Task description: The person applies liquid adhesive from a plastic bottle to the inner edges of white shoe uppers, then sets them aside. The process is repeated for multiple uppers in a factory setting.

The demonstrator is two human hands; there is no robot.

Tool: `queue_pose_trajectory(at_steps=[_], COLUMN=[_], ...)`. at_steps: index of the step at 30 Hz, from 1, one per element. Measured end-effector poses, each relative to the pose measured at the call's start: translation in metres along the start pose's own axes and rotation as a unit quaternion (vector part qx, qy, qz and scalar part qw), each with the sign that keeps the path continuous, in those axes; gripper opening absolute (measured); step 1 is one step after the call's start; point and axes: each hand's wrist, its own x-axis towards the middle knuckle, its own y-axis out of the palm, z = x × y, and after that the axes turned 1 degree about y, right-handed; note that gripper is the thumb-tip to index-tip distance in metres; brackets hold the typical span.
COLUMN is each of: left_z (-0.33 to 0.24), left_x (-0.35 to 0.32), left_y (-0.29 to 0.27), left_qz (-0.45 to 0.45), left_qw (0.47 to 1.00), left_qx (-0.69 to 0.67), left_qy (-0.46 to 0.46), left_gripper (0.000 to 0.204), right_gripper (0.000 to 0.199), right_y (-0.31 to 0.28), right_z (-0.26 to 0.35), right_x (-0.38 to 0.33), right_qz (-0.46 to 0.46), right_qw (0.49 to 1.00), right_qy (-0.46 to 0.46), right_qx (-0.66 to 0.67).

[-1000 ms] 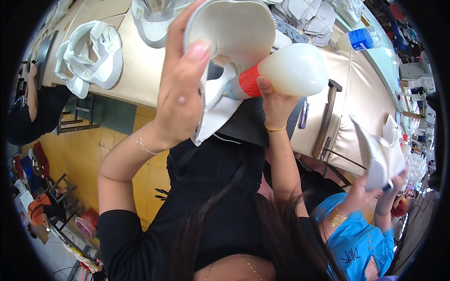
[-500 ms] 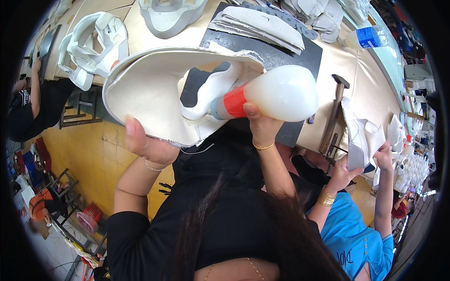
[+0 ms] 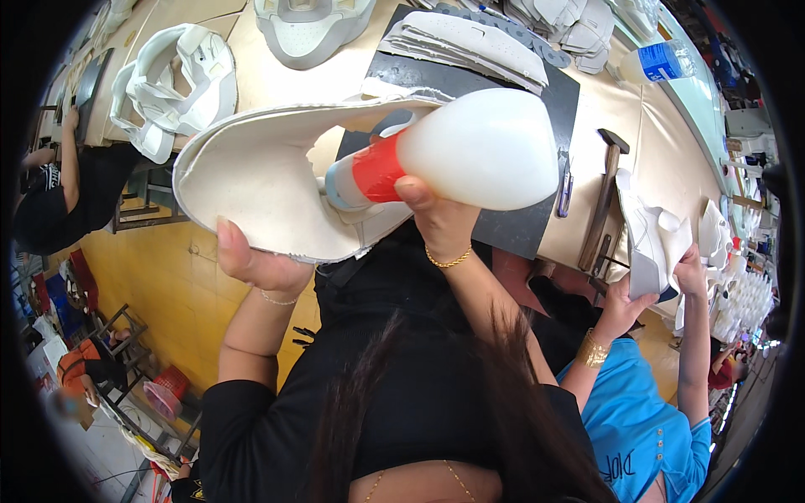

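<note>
My left hand (image 3: 264,261) grips the lower edge of a large cream shoe-like shell (image 3: 243,168), thumb on its inner face and the other fingers hidden behind it. The shell is curved, with a cut-out in its middle and a frayed lower edge. In my right hand (image 3: 440,214) is a squeeze bottle (image 3: 482,147) of milky white liquid, with red tape (image 3: 379,169) round its neck. The bottle lies tilted, its pale blue nozzle end (image 3: 344,186) pointing left into the shell's hollow. The very tip is hard to make out.
On the bench are a hammer (image 3: 605,193), a purple-handled tool (image 3: 565,191), a black mat (image 3: 511,230), stacked grey-white pieces (image 3: 470,46), white shoe parts (image 3: 180,84) and a blue-labelled bottle (image 3: 658,63). At right, a co-worker's hands (image 3: 625,306) hold a white piece.
The bottle has moved left, deeper into the shell's hollow, with my right hand. My left hand and the shell have shifted slightly left.
</note>
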Motion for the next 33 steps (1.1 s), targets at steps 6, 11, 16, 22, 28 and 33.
queue_pose_trajectory(at_steps=[6, 11, 16, 22, 28, 33], left_z=[0.000, -0.002, 0.022, 0.005, -0.002, 0.016], left_x=[-0.003, -0.001, 0.009, 0.003, 0.005, 0.000], left_y=[-0.002, -0.001, -0.011, -0.005, 0.009, 0.012], left_qz=[-0.026, 0.014, -0.002, -0.002, 0.009, -0.082], left_qw=[0.999, 0.999, 0.932, 0.998, 0.995, 0.987], left_qx=[0.016, 0.000, 0.138, 0.026, -0.028, 0.089], left_qy=[0.014, 0.044, 0.334, 0.058, 0.099, 0.103], left_gripper=[0.070, 0.055, 0.053, 0.054, 0.058, 0.060], right_gripper=[0.053, 0.056, 0.052, 0.045, 0.038, 0.043], right_y=[-0.010, -0.005, -0.021, -0.045, -0.053, -0.038], right_z=[-0.013, -0.011, -0.019, -0.030, -0.014, -0.024], right_x=[0.001, 0.000, 0.003, -0.001, 0.005, -0.006], right_qz=[0.141, 0.129, 0.177, 0.184, 0.154, 0.121], right_qw=[0.985, 0.991, 0.978, 0.978, 0.975, 0.991], right_qy=[-0.033, 0.038, -0.021, -0.018, -0.062, 0.007], right_qx=[-0.090, -0.018, -0.108, -0.100, -0.150, -0.048])
